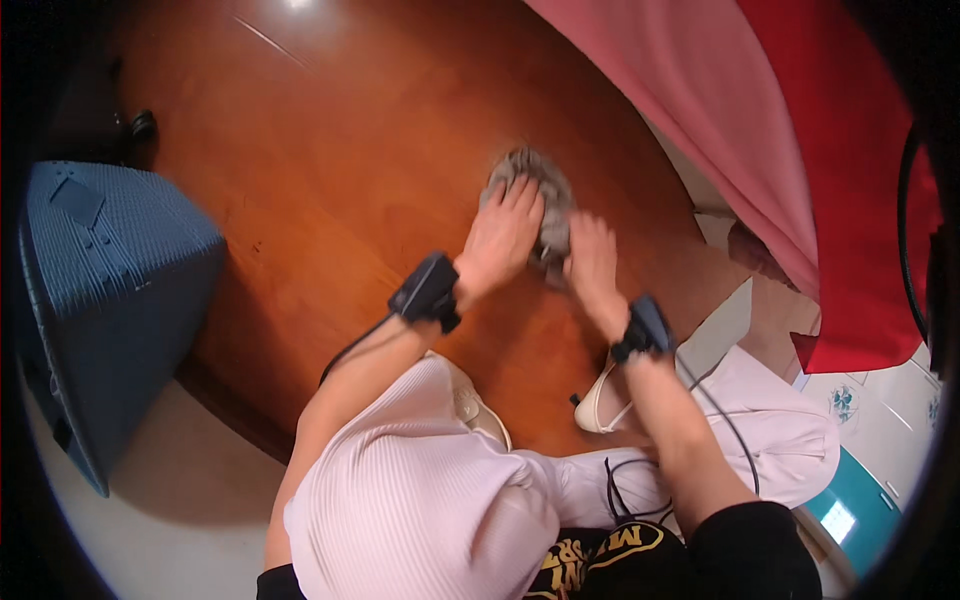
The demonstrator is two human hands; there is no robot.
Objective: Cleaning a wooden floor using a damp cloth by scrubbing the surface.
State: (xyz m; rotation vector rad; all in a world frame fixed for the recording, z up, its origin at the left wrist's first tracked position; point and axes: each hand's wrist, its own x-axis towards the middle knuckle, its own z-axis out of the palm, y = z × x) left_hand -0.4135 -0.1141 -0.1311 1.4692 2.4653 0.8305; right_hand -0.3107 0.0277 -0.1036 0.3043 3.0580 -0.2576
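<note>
A crumpled grey cloth (555, 228) lies on a glossy reddish-brown wooden surface (350, 140). My left hand (505, 232) presses down on it from above, its fingers laid over the folds. Close by on the right, my right hand (594, 258) is at the cloth's edge with its fingers stretched forward, somewhat smeared by motion. Its thumb side seems to touch the cloth, though the exact contact is hard to make out. Dark devices with cables are strapped to both wrists.
A blue textured bag or box (130, 260) stands at the left. Pink fabric (700, 110) and red fabric (840, 200) hang at the right. My cream shoes (603, 405) and pale trouser legs (420, 480) are at the near side. A teal glossy panel (855, 515) shows lower right.
</note>
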